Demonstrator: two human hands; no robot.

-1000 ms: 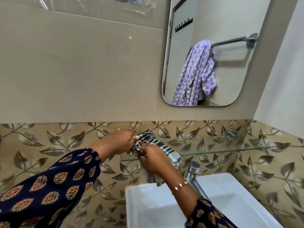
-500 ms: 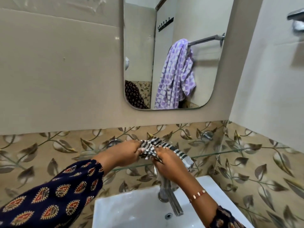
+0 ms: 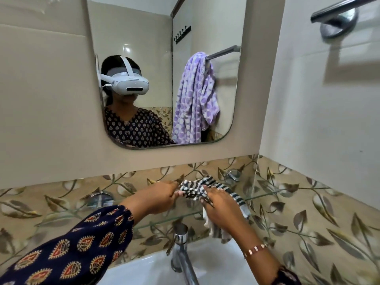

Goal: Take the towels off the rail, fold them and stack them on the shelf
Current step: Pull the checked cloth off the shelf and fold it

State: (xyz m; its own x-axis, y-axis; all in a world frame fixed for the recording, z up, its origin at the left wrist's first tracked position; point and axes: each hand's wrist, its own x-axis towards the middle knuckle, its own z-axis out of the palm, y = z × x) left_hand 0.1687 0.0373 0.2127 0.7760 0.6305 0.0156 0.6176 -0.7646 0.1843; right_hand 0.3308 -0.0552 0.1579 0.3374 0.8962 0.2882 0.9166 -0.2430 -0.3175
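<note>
Striped towel (image 3: 207, 187): black-and-white stripes, bunched and crumpled, with a plain white patch showing at its lower end
Where it lies: on the glass shelf (image 3: 265, 195) above the basin (image 3: 152, 270), with 1 end drooping over the shelf's front edge toward the tap (image 3: 181, 247)
Long axis: runs from upper left to lower right along the shelf, the stripes crossing that line
Left hand (image 3: 158, 199): fingers curled, pinching the towel's left end
Right hand (image 3: 221, 206): fingers curled over the middle of the towel, gripping it; a beaded bracelet (image 3: 255, 249) sits on the wrist
Purple towel (image 3: 195, 99): seen in the mirror (image 3: 131, 33), lilac with a white pattern, hanging bunched and lengthwise down from 1 end of a rail
Rail (image 3: 339, 9): a chrome bar and its mount on the right wall, top corner
Sleeve (image 3: 78, 247): dark blue with red and yellow leaf motifs
</note>
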